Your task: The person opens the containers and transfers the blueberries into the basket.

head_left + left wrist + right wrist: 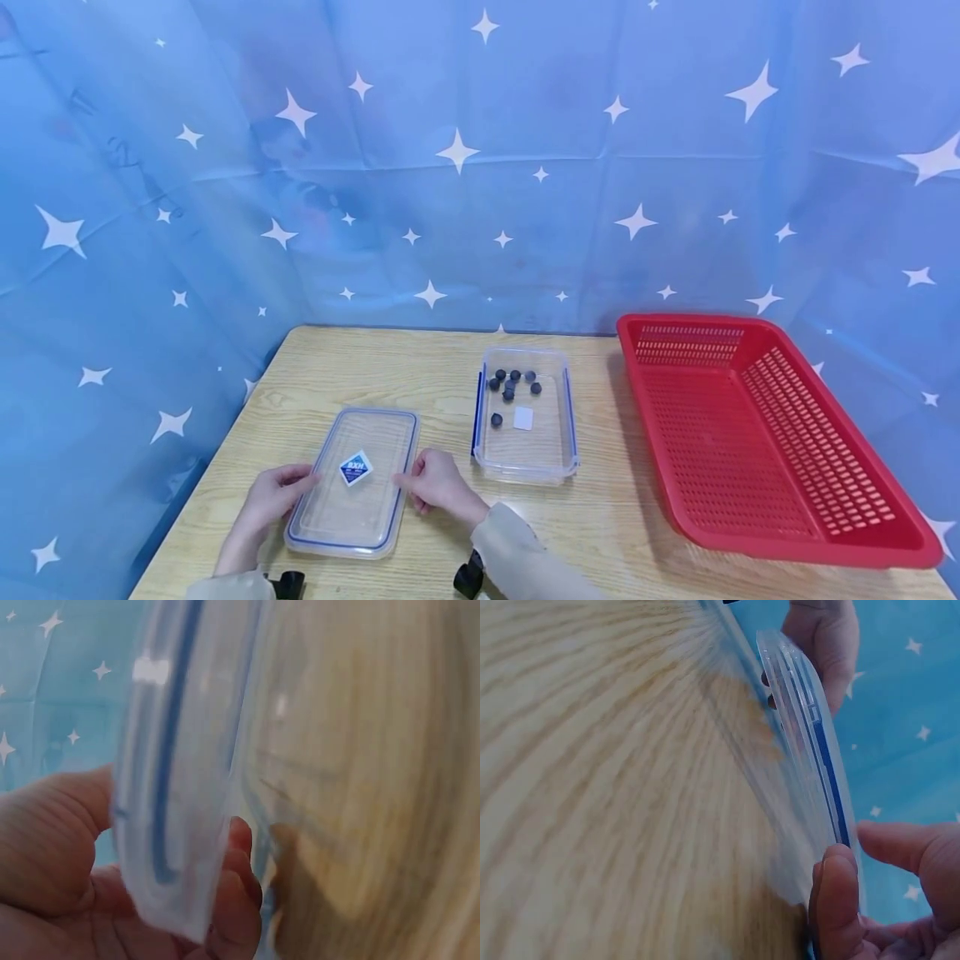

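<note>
A clear rectangular food container lies on the table, its transparent lid (pixel 352 517) lined with a blue seal and bearing a blue-and-white diamond sticker (pixel 356 468). My left hand (pixel 270 497) pinches the lid's left edge, thumb above and curled fingers below the side flap (pixel 176 900). On the opposite edge my right hand (pixel 442 483) does the same, its thumb and forefinger (pixel 834 892) on either side of the rim. To the right stands an uncovered clear container (pixel 525 471) holding several dark round berries (pixel 508 395) and a white square (pixel 523 418).
A large red plastic basket (pixel 727 467) with perforated walls takes up the table's right side. The wooden table (pixel 442 367) ends at a blue curtain (pixel 450 208) with white stars.
</note>
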Demonstrator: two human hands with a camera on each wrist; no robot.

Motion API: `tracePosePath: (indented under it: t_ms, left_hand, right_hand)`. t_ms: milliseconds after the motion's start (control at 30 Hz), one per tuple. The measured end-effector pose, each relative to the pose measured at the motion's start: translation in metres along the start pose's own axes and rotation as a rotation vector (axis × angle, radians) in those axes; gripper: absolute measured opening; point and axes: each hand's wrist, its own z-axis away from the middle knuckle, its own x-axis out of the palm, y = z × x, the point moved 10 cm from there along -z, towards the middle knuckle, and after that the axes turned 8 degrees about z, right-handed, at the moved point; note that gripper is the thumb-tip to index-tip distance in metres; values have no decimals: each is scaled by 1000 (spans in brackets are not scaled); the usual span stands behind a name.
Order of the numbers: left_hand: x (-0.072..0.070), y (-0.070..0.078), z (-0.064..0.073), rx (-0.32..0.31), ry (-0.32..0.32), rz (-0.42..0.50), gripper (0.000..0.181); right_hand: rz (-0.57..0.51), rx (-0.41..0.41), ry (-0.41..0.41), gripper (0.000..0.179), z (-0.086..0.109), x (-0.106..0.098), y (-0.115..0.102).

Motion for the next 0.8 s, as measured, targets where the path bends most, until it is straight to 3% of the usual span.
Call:
tracePosePath:
  t_ms: [367, 633, 800]
  left_hand:
    - [1, 14, 2, 133, 77, -195, 32]
    - [3, 13, 2, 136, 100, -218, 34]
    - [0, 16, 5, 120, 128, -225, 36]
  right_hand:
    - [207, -63, 6, 36, -3, 4, -9]
    - [345, -78, 29, 35, -2, 0, -18]
    - [359, -96, 23, 27, 0, -7, -23]
